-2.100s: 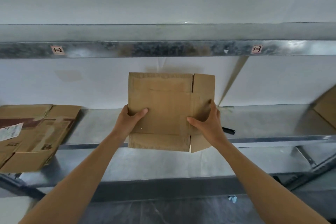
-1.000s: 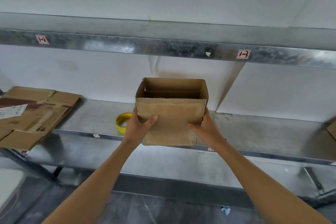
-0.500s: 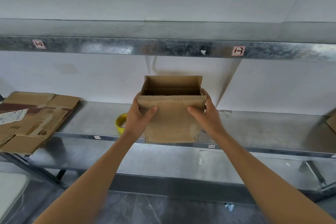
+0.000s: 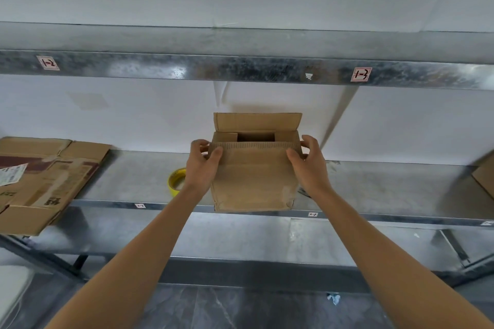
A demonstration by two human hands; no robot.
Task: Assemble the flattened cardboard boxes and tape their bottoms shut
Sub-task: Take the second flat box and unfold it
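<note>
A small brown cardboard box [image 4: 254, 179] stands squared-up at the front edge of the metal shelf [image 4: 374, 187]. Its two side flaps are folded inward over the opening, the far flap stands upright, and the near flap hangs down toward me. My left hand [image 4: 201, 165] grips the box's upper left corner, thumb on the near face. My right hand [image 4: 310, 165] grips the upper right corner the same way. A yellow tape roll [image 4: 176, 181] lies on the shelf just left of the box, partly hidden by my left wrist.
A pile of flattened cardboard boxes [image 4: 40, 181] overhangs the shelf's left end. Another cardboard piece [image 4: 483, 176] shows at the right edge. An upper shelf beam [image 4: 240, 69] with labels runs overhead. A small dark object [image 4: 303, 192] lies by my right wrist. Grey floor lies below.
The flat box was pulled open into a rectangle and lowered to the shelf edge. My hands slid up to its top corners, and the side flaps have folded inward.
</note>
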